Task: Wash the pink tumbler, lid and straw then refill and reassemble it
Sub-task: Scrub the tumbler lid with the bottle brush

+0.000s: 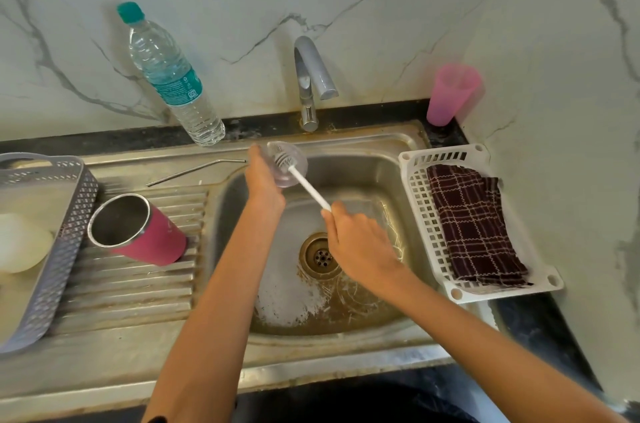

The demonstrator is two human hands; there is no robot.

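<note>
1. Head view looks down on a steel sink [349, 159]; both bare forearms reach in over its basin.
2. Left hand [265, 177] holds the clear lid [298, 162] above the back left corner of the basin. Its back faces the camera and the fingers wrap the lid's far edge, so how tightly they curl cannot be told.
3. Right hand [360, 242] is above the drain [320, 254], its fingers folded tightly round the lower end of a white brush [308, 188].
4. From that hand the brush handle slants up and left, and its bristle head sits against the inside of the lid.
5. Pink tumbler [149, 235] lies on its side on the ribbed drainboard [138, 287] left of the basin, with its open steel mouth towards the camera and no hand on it.
6. Metal straw [194, 171] lies flat on the drainboard behind the tumbler, its bent end close to the left hand but apart from it.
7. Behind the straw a clear water bottle [173, 76] with a teal cap stands at the wall, and the faucet [310, 76] rises behind the basin.
8. At the back right corner stands a pink plastic cup [450, 93].
9. Right of the basin a white basket [415, 201] holds a dark checked cloth [474, 225].
10. Far left, beside the tumbler, sits a grey perforated basket [69, 225]
</note>
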